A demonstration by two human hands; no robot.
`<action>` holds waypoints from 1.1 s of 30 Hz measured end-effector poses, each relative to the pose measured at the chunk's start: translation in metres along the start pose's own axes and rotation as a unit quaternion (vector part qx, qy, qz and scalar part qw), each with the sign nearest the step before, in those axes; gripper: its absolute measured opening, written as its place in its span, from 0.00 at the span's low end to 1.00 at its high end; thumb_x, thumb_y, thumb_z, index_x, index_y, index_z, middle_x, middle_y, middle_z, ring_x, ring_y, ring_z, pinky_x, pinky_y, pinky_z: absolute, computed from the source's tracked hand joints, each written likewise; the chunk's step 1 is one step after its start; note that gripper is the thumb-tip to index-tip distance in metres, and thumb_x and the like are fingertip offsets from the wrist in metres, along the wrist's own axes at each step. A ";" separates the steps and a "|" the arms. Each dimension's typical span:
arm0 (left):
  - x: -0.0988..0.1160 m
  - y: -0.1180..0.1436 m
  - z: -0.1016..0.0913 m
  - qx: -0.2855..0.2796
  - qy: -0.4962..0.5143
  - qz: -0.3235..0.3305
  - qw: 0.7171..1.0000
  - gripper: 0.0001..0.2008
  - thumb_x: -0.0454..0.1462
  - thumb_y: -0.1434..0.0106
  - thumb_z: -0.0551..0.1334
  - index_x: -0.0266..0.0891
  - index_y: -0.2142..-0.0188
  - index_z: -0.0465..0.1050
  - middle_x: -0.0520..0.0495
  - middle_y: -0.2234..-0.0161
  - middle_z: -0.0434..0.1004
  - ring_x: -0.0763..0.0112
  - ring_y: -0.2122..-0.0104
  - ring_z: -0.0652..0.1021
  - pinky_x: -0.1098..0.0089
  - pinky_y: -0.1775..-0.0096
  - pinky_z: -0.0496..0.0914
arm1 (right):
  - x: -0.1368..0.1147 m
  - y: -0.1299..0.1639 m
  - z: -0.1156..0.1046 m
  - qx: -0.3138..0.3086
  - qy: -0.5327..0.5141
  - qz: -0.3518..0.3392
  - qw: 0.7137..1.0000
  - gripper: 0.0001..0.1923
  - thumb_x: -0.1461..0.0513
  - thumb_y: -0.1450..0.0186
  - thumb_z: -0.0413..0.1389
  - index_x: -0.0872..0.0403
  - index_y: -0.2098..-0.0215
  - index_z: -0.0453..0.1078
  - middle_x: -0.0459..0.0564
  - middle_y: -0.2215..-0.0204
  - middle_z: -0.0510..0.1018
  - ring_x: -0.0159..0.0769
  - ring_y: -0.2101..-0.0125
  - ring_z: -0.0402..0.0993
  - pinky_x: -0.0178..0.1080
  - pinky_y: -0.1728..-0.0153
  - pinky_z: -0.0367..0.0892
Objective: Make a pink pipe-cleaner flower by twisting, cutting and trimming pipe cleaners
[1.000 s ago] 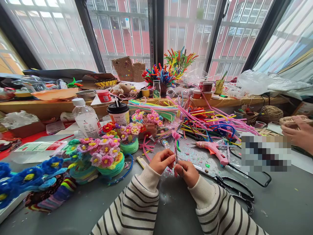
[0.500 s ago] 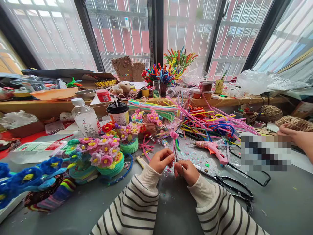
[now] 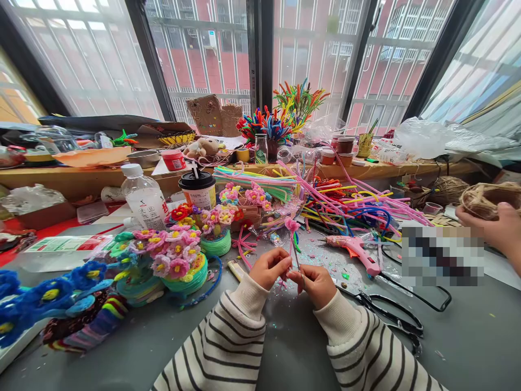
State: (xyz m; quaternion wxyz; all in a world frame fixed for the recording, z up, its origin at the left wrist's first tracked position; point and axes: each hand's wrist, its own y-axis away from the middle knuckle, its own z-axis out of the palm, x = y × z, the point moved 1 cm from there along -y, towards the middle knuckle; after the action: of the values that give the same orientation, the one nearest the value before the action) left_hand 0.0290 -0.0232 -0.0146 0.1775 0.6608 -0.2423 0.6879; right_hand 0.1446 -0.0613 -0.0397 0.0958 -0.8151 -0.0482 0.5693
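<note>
Head view shows both hands working one small pink flower (image 3: pixel 291 224) on a thin stem, held upright over the near middle of the grey worktop (image 3: pixel 468 336). The left hand (image 3: pixel 269 267) has its fingers pinched shut on the stem just below the bloom; the right hand (image 3: pixel 316 283) has its fingers closed on the stem's lower end, the two hands almost touching. To do this twisting step well, I judge the left pinch should stay firm and close to the bloom so the petals are not crushed, while the right turns the stem in small, even wraps. Scissors (image 3: pixel 391 315) and a pink glue gun (image 3: pixel 355 250) lie just right of the hands; finished flower pots (image 3: pixel 179 263) stand toward the left. Another person's hand (image 3: pixel 494 228) holds a twine ball at the right edge.
</note>
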 end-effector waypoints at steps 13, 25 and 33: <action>-0.002 0.001 0.001 -0.036 -0.021 0.002 0.999 0.11 0.42 0.51 0.55 0.34 0.78 0.60 0.55 0.85 0.60 0.80 0.84 0.64 0.75 0.79 0.59 | 0.002 -0.002 -0.004 -0.050 0.015 -0.048 0.997 0.27 0.46 0.48 0.41 0.57 0.89 0.61 0.44 0.89 0.63 0.25 0.85 0.57 0.29 0.83 0.53; 0.003 0.002 0.002 0.015 -0.033 0.013 0.999 0.10 0.40 0.51 0.55 0.33 0.79 0.61 0.54 0.83 0.60 0.79 0.81 0.63 0.75 0.77 0.59 | 0.002 -0.002 -0.002 -0.047 0.070 -0.038 0.996 0.23 0.49 0.48 0.46 0.57 0.90 0.61 0.42 0.91 0.63 0.24 0.87 0.57 0.29 0.83 0.53; 0.004 0.001 0.002 0.025 -0.043 0.017 0.999 0.09 0.38 0.50 0.55 0.34 0.81 0.59 0.56 0.85 0.58 0.80 0.83 0.62 0.76 0.78 0.58 | 0.004 0.000 0.002 -0.096 0.036 -0.029 0.994 0.25 0.46 0.49 0.44 0.57 0.89 0.58 0.44 0.90 0.64 0.25 0.86 0.57 0.30 0.83 0.52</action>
State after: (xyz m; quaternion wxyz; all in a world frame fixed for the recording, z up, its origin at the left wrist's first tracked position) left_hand 0.0294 -0.0255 -0.0105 0.1385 0.6896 -0.2441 0.6676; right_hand 0.1441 -0.0603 -0.0437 0.0356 -0.8390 -0.1227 0.5290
